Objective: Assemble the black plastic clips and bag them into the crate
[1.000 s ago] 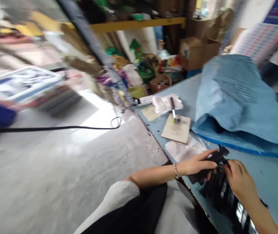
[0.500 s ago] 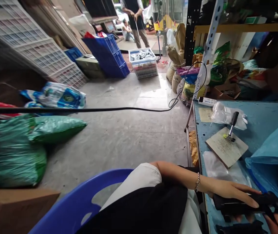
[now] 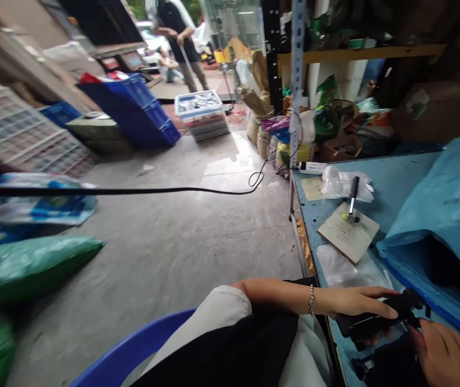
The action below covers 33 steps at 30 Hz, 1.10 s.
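My left hand (image 3: pixel 369 302) is wrapped over a black plastic part (image 3: pixel 353 325) above the bench, fingertips showing beneath it. A chain bracelet circles that wrist. My right hand (image 3: pixel 450 349) is closed at the part's right end, where a small black piece sticks out; its fingertips are partly hidden. Below lies another black part (image 3: pixel 391 365), dark and hard to make out. Beyond my hands, a clear plastic bag (image 3: pixel 348 269) lies flat beside a square board (image 3: pixel 348 239). A small hammer (image 3: pixel 353 200) with a black handle rests on the board.
The blue bench (image 3: pixel 391 172) also carries an open blue bag (image 3: pixel 443 204), bunched clear bags (image 3: pixel 346 184) and a white tube (image 3: pixel 312 167). A black cable (image 3: pixel 153 190) crosses the view. Green sacks (image 3: pixel 32 263) and a basket (image 3: pixel 203 115) stand on the floor; a person (image 3: pixel 177 43) stands behind.
My view has swung to the right, so the bench appears further left. My right hand has come further into view at the black part's right end; my left hand keeps its hold.
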### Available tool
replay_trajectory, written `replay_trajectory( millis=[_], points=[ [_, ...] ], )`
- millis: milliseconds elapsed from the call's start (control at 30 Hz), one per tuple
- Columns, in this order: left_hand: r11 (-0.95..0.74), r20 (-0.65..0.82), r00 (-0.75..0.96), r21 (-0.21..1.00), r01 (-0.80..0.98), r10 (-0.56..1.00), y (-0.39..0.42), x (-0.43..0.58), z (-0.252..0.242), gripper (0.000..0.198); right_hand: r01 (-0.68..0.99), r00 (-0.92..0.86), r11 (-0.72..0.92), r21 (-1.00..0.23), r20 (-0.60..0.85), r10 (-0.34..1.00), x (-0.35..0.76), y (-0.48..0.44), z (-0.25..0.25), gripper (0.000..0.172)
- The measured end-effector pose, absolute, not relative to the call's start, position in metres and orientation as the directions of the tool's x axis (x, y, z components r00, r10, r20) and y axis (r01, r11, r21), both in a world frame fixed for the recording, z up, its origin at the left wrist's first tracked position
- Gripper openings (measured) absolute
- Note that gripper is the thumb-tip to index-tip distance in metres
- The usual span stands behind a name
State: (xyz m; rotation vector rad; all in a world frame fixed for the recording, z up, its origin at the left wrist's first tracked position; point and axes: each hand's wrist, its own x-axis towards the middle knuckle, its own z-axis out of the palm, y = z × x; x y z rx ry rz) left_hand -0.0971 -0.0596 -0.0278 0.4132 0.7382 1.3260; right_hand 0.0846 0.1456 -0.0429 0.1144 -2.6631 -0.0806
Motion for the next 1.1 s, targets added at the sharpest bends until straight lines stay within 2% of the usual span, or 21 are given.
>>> replay_trajectory(
  millis=[67, 133, 267, 367, 500, 567, 633, 700, 767, 833, 867, 900, 933, 1000, 1033, 1100],
  points=[
    [0.251, -0.26, 0.102, 0.646, -0.721, 0.96, -0.055, -0.092, -0.031, 0.098, -0.046, -0.882, 0.983, 0.178, 0.454, -0.124, 0.089, 0.138, -0.035, 0.011],
    [0.281, -0.267, 0.133, 0.655, -0.701, 0.955, -0.05, -0.083, -0.038, 0.098, -0.026, -0.873, 0.971, 0.238, 0.469, -0.138, 0.093, 0.128, -0.029, 0.014],
    [0.3, -0.279, 0.141, 0.68, -0.669, 0.95, -0.047, -0.066, -0.051, 0.089, 0.092, -0.85, 0.982, 0.165, 0.527, -0.009, 0.098, 0.107, -0.022, 0.031],
    [0.342, -0.293, 0.192, 0.643, -0.686, 0.936, -0.045, -0.066, -0.058, 0.09, 0.169, -0.878, 0.977, 0.134, 0.472, 0.087, 0.102, 0.098, -0.013, 0.035],
    [0.42, -0.317, 0.278, 0.622, -0.661, 0.907, -0.042, -0.071, -0.059, 0.093, 0.167, -0.923, 0.959, 0.231, 0.38, 0.069, 0.11, 0.091, -0.005, 0.039],
    [0.462, -0.343, 0.31, 0.609, -0.645, 0.886, -0.043, -0.07, -0.06, 0.092, 0.154, -0.925, 0.961, 0.228, 0.376, 0.059, 0.114, 0.086, -0.009, 0.04],
    [0.474, -0.369, 0.301, 0.616, -0.63, 0.88, -0.046, -0.068, -0.06, 0.092, 0.2, -0.908, 0.969, 0.146, 0.399, 0.128, 0.114, 0.078, -0.018, 0.041],
    [0.439, -0.38, 0.235, 0.652, -0.618, 0.895, -0.048, -0.068, -0.061, 0.094, 0.315, -0.873, 0.949, -0.031, 0.382, 0.302, 0.109, 0.073, -0.027, 0.043],
    [0.389, -0.371, 0.165, 0.684, -0.617, 0.914, -0.047, -0.07, -0.06, 0.096, 0.415, -0.847, 0.878, -0.238, 0.253, 0.468, 0.099, 0.075, -0.024, 0.042],
    [0.346, -0.347, 0.131, 0.687, -0.639, 0.929, -0.044, -0.073, -0.057, 0.095, 0.469, -0.838, 0.8, -0.373, 0.097, 0.537, 0.084, 0.093, -0.002, 0.04],
    [0.329, -0.333, 0.123, 0.681, -0.654, 0.935, -0.042, -0.075, -0.055, 0.093, 0.479, -0.832, 0.778, -0.406, 0.073, 0.55, 0.076, 0.109, 0.018, 0.04],
    [0.313, -0.322, 0.114, 0.674, -0.669, 0.94, -0.04, -0.076, -0.053, 0.091, 0.497, -0.806, 0.753, -0.431, 0.092, 0.584, 0.067, 0.128, 0.041, 0.04],
    [0.29, -0.311, 0.096, 0.669, -0.684, 0.945, -0.038, -0.078, -0.05, 0.087, 0.51, -0.748, 0.684, -0.522, 0.123, 0.652, 0.059, 0.149, 0.069, 0.038],
    [0.256, -0.295, 0.07, 0.66, -0.706, 0.953, -0.037, -0.081, -0.044, 0.076, 0.469, -0.549, 0.575, -0.67, 0.289, 0.784, 0.046, 0.19, 0.123, 0.04],
    [0.241, -0.286, 0.06, 0.657, -0.714, 0.956, -0.037, -0.083, -0.042, 0.07, 0.454, -0.49, 0.571, -0.684, 0.344, 0.801, 0.041, 0.205, 0.146, 0.047],
    [0.209, -0.259, 0.044, 0.653, -0.728, 0.965, -0.04, -0.087, -0.038, 0.062, 0.421, -0.461, 0.594, -0.685, 0.403, 0.791, 0.035, 0.214, 0.171, 0.044]
  ],
)
